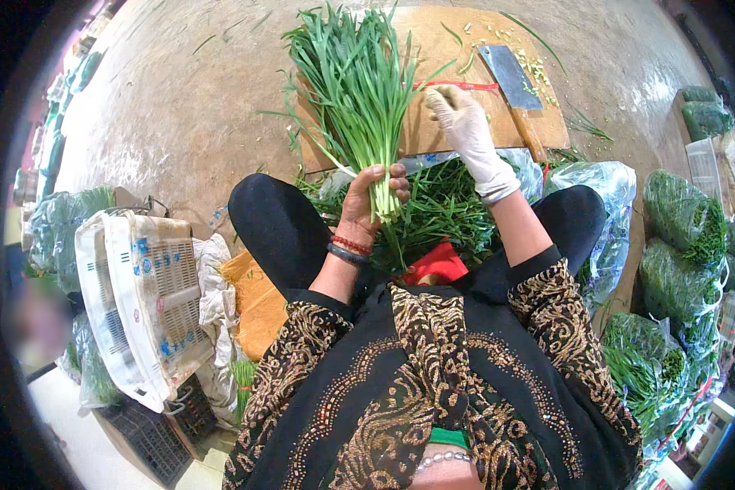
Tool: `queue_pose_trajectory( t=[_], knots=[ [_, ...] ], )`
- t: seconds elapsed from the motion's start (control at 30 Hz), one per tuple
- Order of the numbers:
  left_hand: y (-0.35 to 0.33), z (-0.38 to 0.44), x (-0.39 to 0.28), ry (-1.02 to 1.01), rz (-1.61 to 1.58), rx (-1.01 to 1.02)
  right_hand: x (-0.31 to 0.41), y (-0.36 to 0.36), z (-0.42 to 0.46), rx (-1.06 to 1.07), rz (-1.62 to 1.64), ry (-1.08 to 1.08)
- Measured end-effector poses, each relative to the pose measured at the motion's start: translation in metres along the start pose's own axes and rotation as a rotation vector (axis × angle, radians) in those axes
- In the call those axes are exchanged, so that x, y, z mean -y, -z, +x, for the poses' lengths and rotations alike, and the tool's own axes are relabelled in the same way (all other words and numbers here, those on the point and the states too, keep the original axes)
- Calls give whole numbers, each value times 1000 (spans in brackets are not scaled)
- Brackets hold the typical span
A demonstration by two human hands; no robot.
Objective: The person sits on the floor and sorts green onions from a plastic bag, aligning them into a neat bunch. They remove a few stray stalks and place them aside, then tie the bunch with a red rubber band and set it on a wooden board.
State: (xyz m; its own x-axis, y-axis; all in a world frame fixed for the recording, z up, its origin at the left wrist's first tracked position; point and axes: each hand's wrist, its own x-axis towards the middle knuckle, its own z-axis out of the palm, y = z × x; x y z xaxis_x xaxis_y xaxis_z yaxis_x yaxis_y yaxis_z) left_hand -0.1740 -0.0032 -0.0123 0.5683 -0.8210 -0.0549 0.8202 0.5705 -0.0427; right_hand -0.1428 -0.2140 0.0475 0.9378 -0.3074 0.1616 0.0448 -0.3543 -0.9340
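Note:
My bare left hand [370, 199] is closed around the pale stem ends of a bunch of garlic chives [358, 101], whose green leaves fan out away from me over the wooden board [429, 131]. My right hand [459, 119] wears a whitish glove and hovers over the board to the right of the bunch. Its fingers are curled; whether anything is pinched in them is unclear. A red strip [478, 86] runs beside the gloved fingertips toward a cleaver [511, 76], which lies on the board with its wooden handle toward me.
Loose green leaves [450, 208] fill plastic between my knees. Cut stem bits [536, 67] are scattered around the cleaver. White plastic crates [153, 300] stand at left beside an orange woven sack [257, 306]. Bagged greens [680, 269] are stacked at right. A blurred person [40, 324] is at far left.

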Motion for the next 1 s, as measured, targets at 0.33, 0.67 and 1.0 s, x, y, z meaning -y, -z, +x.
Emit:
queue_pose_trajectory(
  t=[0.33, 0.67, 1.0],
  knots=[
    [18, -6, 11, -273, 256, -301, 48, -71, -31, 175, -625, 566],
    [16, -3, 11, -165, 146, 5, 26, -51, -23, 199, 9, 20],
    [12, -7, 10, -207, 101, 29, -2, -41, -27, 141, -32, -133]
  ],
)
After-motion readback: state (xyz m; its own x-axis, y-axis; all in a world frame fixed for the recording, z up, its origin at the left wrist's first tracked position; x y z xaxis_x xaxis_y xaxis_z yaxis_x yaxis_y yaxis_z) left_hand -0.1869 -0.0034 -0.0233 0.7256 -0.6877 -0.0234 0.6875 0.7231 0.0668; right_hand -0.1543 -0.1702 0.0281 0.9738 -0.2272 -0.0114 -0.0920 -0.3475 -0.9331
